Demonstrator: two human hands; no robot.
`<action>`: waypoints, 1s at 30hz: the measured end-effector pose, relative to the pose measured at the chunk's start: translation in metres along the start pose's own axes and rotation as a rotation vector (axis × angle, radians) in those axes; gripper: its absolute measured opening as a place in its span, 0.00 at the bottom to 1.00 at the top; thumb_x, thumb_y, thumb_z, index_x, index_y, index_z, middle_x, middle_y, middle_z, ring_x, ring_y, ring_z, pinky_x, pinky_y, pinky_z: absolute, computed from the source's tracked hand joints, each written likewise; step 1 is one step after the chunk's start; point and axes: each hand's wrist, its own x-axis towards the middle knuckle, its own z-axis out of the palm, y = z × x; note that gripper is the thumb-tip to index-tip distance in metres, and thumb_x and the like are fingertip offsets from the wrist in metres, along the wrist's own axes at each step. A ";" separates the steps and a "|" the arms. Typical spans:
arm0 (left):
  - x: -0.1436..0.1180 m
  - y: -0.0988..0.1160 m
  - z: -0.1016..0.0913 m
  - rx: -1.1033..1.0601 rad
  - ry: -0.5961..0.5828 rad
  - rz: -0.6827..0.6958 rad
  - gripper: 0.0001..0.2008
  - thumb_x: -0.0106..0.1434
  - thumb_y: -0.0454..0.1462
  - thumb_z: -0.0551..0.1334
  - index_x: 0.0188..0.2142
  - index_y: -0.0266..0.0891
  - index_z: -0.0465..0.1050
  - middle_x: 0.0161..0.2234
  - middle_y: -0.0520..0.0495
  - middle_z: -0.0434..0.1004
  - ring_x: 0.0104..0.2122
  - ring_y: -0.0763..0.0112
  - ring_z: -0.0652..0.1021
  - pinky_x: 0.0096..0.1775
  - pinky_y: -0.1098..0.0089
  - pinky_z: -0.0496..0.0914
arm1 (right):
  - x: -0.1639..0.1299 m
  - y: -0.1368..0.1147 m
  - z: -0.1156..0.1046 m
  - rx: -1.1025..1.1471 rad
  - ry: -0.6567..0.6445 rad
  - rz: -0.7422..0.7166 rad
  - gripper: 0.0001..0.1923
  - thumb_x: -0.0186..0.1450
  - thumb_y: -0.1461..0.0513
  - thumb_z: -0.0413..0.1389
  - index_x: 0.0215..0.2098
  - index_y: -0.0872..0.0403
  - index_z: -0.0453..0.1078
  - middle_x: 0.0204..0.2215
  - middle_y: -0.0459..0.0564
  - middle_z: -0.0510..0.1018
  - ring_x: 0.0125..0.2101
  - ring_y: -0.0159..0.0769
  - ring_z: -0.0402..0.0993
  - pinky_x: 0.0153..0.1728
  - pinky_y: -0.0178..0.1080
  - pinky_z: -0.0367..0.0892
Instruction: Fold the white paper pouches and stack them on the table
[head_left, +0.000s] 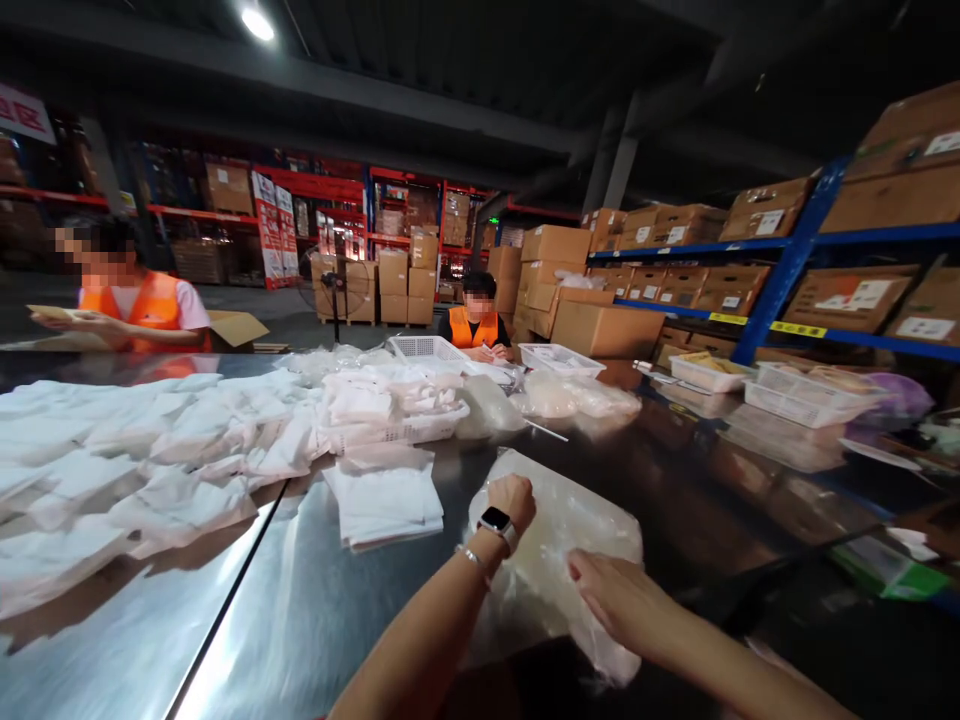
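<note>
A translucent plastic bag with pale contents lies on the dark, shiny tabletop in front of me. My left hand, with a watch and a bracelet at the wrist, is closed at the bag's upper left part; its fingertips are hidden. Over the bag's right side lies my right hand, fingers extended and slightly blurred. Bag film bulges out below it. To the left of the bag is a stack of folded white packets.
Many white packets cover the table's left side. A white basket holds more. Farther back are clear bags and a white crate. Two people in orange vests sit across the table. Boxes fill blue shelving.
</note>
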 end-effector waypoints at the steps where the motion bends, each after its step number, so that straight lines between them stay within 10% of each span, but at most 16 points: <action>1: -0.007 0.001 -0.003 0.000 0.021 0.031 0.12 0.63 0.29 0.53 0.39 0.30 0.75 0.37 0.36 0.75 0.40 0.58 0.76 0.41 0.64 0.67 | -0.001 0.009 -0.004 0.106 0.068 -0.003 0.11 0.63 0.66 0.47 0.43 0.53 0.64 0.36 0.51 0.75 0.36 0.39 0.74 0.37 0.40 0.68; 5: -0.031 0.006 -0.008 -0.005 0.095 0.276 0.16 0.58 0.29 0.54 0.46 0.35 0.72 0.43 0.38 0.74 0.45 0.57 0.73 0.46 0.62 0.63 | 0.006 0.044 -0.018 0.257 0.352 0.021 0.18 0.64 0.67 0.42 0.50 0.52 0.64 0.50 0.55 0.69 0.49 0.38 0.67 0.51 0.43 0.63; 9: -0.033 0.002 0.003 -0.048 0.046 0.444 0.13 0.58 0.37 0.62 0.44 0.40 0.74 0.44 0.43 0.75 0.48 0.57 0.71 0.52 0.59 0.58 | 0.024 0.052 -0.018 0.182 0.155 -0.182 0.20 0.61 0.70 0.48 0.48 0.50 0.70 0.45 0.51 0.73 0.48 0.40 0.67 0.50 0.45 0.62; 30: 0.004 -0.006 0.040 -0.355 0.024 0.134 0.04 0.52 0.28 0.63 0.26 0.36 0.74 0.26 0.51 0.75 0.29 0.71 0.74 0.31 0.72 0.62 | 0.064 0.045 -0.030 0.043 -0.074 -0.484 0.13 0.58 0.75 0.49 0.30 0.54 0.69 0.33 0.45 0.72 0.40 0.34 0.66 0.44 0.38 0.62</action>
